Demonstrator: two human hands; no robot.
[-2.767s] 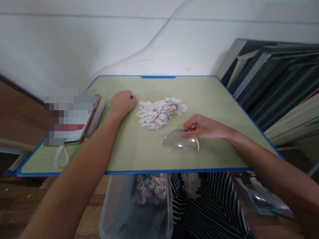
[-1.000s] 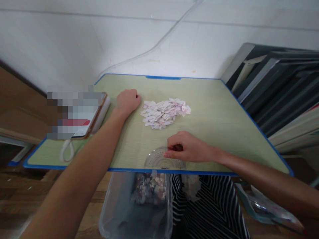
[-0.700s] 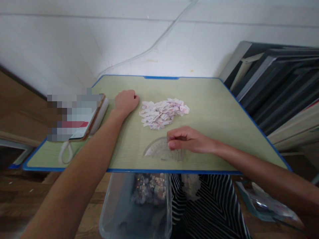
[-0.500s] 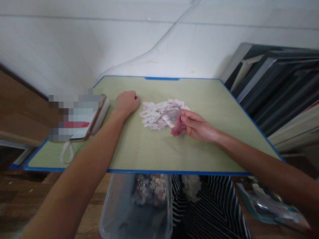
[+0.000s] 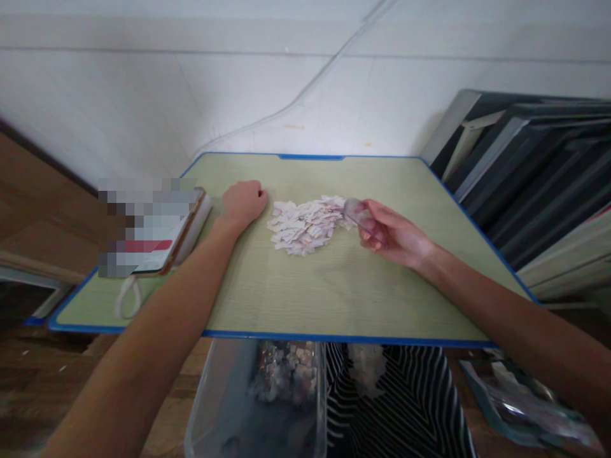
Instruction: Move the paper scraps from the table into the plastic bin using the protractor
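Pretty roomy at 6 o'clock from the heap of torn paper scraps [image 5: 303, 228], taking 12 as the wall [image 5: 334, 121] side: just bare tabletop [image 5: 305, 302] down to the blue front edge. Could also slip past at 12, along a thinner strip before the wall, widening toward 1 and 2 until the dark leaning panels [image 5: 525, 149] beyond the edge. Blocked at 3 by the right hand [image 5: 401, 236] with a tilted clear protractor [image 5: 354, 208], then by the right forearm out to 4. Super tight at 10 beside the left fist [image 5: 243, 202]. Fenced off around 8 by the left forearm, ahead of the phone [image 5: 157, 245] at 9.
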